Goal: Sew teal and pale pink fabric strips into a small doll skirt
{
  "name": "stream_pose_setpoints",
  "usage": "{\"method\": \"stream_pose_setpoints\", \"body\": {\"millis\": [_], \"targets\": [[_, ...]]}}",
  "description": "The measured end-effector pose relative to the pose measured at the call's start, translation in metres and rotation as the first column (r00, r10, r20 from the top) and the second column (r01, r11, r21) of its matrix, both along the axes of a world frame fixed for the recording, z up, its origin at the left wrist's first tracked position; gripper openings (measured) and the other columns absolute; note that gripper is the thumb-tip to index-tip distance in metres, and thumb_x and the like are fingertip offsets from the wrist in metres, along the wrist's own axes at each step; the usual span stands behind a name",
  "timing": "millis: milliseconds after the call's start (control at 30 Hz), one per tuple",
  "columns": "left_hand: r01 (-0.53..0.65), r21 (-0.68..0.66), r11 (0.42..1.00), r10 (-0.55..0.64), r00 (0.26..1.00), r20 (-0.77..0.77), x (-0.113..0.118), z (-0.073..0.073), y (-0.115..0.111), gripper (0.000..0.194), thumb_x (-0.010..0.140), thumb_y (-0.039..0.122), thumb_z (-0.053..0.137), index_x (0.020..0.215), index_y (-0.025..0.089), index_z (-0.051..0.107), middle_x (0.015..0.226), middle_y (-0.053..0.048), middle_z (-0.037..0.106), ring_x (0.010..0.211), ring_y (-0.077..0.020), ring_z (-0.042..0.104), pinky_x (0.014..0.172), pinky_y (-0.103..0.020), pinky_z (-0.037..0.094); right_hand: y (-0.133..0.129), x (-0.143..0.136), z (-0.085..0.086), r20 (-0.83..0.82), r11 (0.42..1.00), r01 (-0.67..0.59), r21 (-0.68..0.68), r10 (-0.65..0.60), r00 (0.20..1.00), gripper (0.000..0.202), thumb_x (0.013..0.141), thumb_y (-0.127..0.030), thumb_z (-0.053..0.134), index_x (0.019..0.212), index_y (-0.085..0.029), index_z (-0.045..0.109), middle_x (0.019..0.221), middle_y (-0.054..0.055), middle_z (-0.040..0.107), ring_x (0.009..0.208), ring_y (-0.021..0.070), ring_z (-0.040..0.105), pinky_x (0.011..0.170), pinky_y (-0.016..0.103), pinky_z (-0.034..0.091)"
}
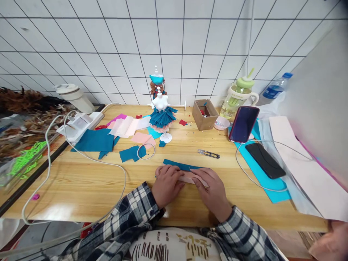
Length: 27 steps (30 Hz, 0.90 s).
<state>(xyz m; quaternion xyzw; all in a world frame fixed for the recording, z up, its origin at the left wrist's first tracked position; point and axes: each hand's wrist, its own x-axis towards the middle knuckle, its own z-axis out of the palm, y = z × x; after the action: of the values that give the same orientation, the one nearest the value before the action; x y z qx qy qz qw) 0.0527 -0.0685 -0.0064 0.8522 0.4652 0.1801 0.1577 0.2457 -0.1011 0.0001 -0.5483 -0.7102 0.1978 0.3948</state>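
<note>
Both of my hands are at the front of the wooden table, over a pale pink paper strip (191, 178). My left hand (168, 183) presses on the strip's left end with its fingers bent together. At the other end, my right hand (214, 190) pinches the strip between thumb and fingers. A dark teal paper strip (176, 164) lies just behind the pink one, partly under my fingertips. Small thread snips (208, 154) rest beyond my right hand. Further back stands a small white dress form (160, 103) wearing a ruffled teal and pink paper skirt (163, 119).
Teal paper pieces (94, 140) and a white ring (146, 151) lie left of centre. A cardboard box (202, 121), a pink dish (222, 123) and a drink bottle (236, 98) stand at the back. A propped phone (244, 124), a black phone (265, 160) and a cable occupy the right.
</note>
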Motion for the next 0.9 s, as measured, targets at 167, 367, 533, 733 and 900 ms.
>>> {"method": "stream_pose_setpoints", "body": {"millis": [167, 367, 533, 733, 900], "targets": [[-0.020, 0.091, 0.996, 0.021, 1.000, -0.012, 0.004, -0.001, -0.005, 0.002, 0.083, 0.022, 0.063, 0.084, 0.023, 0.065, 0.105, -0.001, 0.067, 0.104, -0.0245, 0.051, 0.095, -0.048, 0.027, 0.001, -0.002, -0.008, 0.048, 0.997, -0.052, 0.059, 0.050, 0.998, 0.019, 0.093, -0.027, 0.052, 0.102, -0.024, 0.068, 0.107, 0.005, 0.065, 0.103, 0.0196, 0.056, 0.093, 0.037, 0.044], [-0.007, 0.136, 0.991, 0.009, 1.000, -0.015, 0.005, -0.002, -0.007, 0.006, 0.085, 0.022, 0.060, 0.080, 0.023, 0.064, 0.094, 0.000, 0.068, 0.096, -0.0230, 0.054, 0.094, -0.048, 0.027, 0.001, -0.003, -0.010, 0.176, 0.999, -0.031, -0.028, 0.036, 0.984, 0.024, 0.095, -0.028, 0.045, 0.100, -0.025, 0.069, 0.119, 0.005, 0.061, 0.113, 0.0238, 0.050, 0.100, 0.045, 0.036], [0.007, 0.099, 0.995, -0.006, 1.000, -0.009, 0.005, -0.003, -0.006, 0.008, 0.085, 0.022, 0.058, 0.082, 0.023, 0.064, 0.093, 0.000, 0.069, 0.095, -0.0227, 0.054, 0.095, -0.048, 0.026, 0.002, -0.009, -0.015, 0.243, 0.997, -0.010, -0.078, 0.029, 0.969, 0.027, 0.096, -0.031, 0.043, 0.097, -0.026, 0.070, 0.129, 0.003, 0.058, 0.121, 0.0253, 0.044, 0.104, 0.047, 0.031], [0.024, 0.051, 0.998, -0.024, 1.000, -0.008, 0.004, -0.002, -0.006, 0.009, 0.086, 0.021, 0.056, 0.089, 0.023, 0.065, 0.094, -0.002, 0.069, 0.096, -0.0235, 0.053, 0.096, -0.048, 0.027, 0.004, -0.010, -0.016, 0.302, 0.996, -0.023, -0.083, 0.047, 0.952, 0.029, 0.096, -0.032, 0.042, 0.098, -0.026, 0.071, 0.134, 0.003, 0.056, 0.124, 0.0258, 0.042, 0.108, 0.050, 0.026], [0.015, 0.017, 1.000, -0.015, 1.000, 0.009, 0.004, 0.000, -0.005, 0.008, 0.084, 0.022, 0.058, 0.091, 0.021, 0.064, 0.093, -0.002, 0.068, 0.095, -0.0234, 0.052, 0.096, -0.048, 0.029, 0.004, -0.010, -0.014, 0.353, 0.995, -0.025, -0.096, 0.057, 0.934, 0.029, 0.096, -0.033, 0.043, 0.095, -0.029, 0.072, 0.135, 0.001, 0.056, 0.125, 0.0257, 0.042, 0.109, 0.052, 0.024]]}}
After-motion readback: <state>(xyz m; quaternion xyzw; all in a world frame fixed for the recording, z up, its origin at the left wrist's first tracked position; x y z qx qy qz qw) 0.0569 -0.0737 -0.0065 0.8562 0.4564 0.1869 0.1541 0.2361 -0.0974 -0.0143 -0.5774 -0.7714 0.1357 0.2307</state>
